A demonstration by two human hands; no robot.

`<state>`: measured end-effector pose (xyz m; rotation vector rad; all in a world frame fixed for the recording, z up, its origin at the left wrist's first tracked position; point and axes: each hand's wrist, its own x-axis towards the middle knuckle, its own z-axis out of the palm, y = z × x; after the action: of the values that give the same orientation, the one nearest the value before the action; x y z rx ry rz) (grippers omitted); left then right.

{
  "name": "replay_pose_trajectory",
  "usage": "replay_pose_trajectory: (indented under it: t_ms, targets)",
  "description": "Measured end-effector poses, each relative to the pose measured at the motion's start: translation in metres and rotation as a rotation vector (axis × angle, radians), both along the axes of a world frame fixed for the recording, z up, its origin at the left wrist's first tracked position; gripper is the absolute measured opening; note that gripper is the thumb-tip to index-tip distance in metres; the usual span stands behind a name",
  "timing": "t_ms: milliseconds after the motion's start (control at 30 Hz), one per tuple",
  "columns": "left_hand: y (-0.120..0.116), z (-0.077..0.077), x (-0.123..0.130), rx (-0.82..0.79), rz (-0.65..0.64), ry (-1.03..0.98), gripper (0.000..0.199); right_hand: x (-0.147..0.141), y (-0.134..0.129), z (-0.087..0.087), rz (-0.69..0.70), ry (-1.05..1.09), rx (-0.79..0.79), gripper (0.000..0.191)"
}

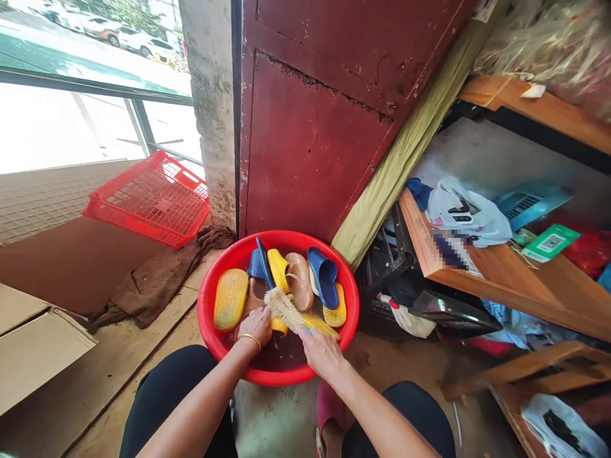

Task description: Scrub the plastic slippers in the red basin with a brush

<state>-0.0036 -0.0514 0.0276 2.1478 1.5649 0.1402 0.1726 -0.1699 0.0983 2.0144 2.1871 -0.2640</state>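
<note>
Nearest, a person's dark-clad knees (165,401) are flanking a round red basin (205,305), which is holding murky water (284,357) and several slippers. The right hand (324,351) is closing around the blue handle of a pale-bristled scrub brush (284,308), its head slanting up and left over the basin. The left hand (256,326), below a gold-coloured bangle (251,339), is curling its fingers beside the bristles and a yellow slipper (278,327); whether it is pinching anything, I cannot tell. Further in, a tan slipper (300,283) is lying between blue and yellow ones. Beyond the basin, a dark red door (310,159) is standing, with a red plastic crate (153,197) tilting at left. Farthest away, parked cars (124,35) are lining the outdoors.
</note>
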Motion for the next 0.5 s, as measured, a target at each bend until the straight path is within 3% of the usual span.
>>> replay_pose_trajectory:
  t_ms: [167, 267, 367, 433, 500]
  targets:
    - [0.001, 0.003, -0.002, 0.007, -0.005, -0.041, 0.025, 0.008, 0.048, 0.002, -0.017, 0.04, 0.019, 0.059]
    - [-0.002, 0.008, -0.01, 0.022, 0.022, -0.077, 0.031, 0.024, 0.07, 0.005, -0.06, 0.097, 0.042, 0.057]
    - [-0.003, 0.017, -0.021, -0.037, 0.121, -0.406, 0.041, 0.032, 0.084, 0.013, -0.073, 0.189, 0.058, 0.051]
    - [0.001, 0.025, -0.025, -0.187, 0.24, -0.724, 0.046, 0.03, 0.086, 0.021, -0.074, 0.29, 0.093, 0.049]
    - [0.011, 0.034, -0.026, -0.336, 0.367, -0.914, 0.05, 0.021, 0.08, 0.028, -0.072, 0.423, 0.165, 0.052]
